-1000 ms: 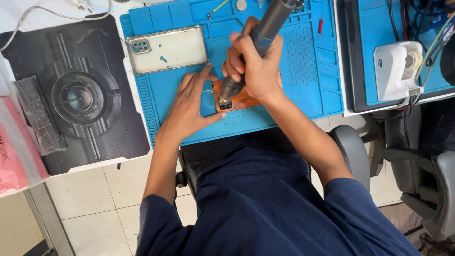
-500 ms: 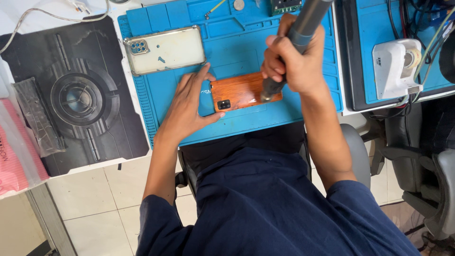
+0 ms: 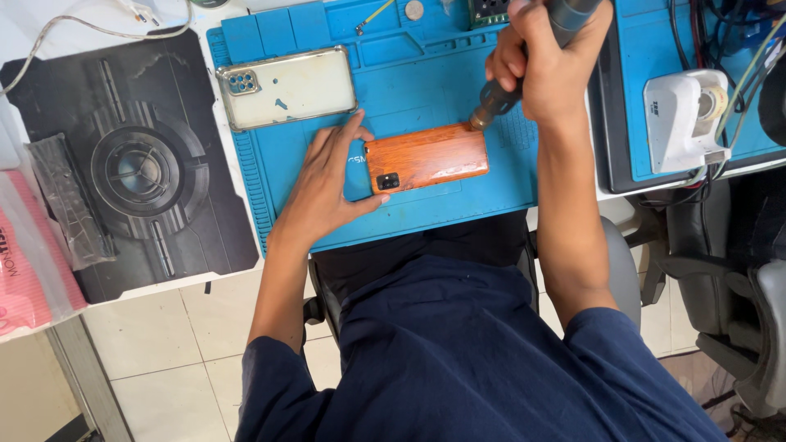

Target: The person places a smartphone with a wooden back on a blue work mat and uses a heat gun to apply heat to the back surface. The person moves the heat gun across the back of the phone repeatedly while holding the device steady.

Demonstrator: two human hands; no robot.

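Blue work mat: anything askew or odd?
Nothing damaged or spilled. The wood-grain orange phone lies slightly tilted on the blue silicone mat, steadied by the left hand; the right hand holds a grey powered driver at its corner.

Left hand [image 3: 327, 184] on wood-patterned phone [image 3: 427, 157], right hand [image 3: 547, 61] gripping driver [image 3: 524, 57].

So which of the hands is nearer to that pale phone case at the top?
The left hand. It lies just below the case, fingers against the orange phone. The right hand is farther off to the right, gripping a grey tool.
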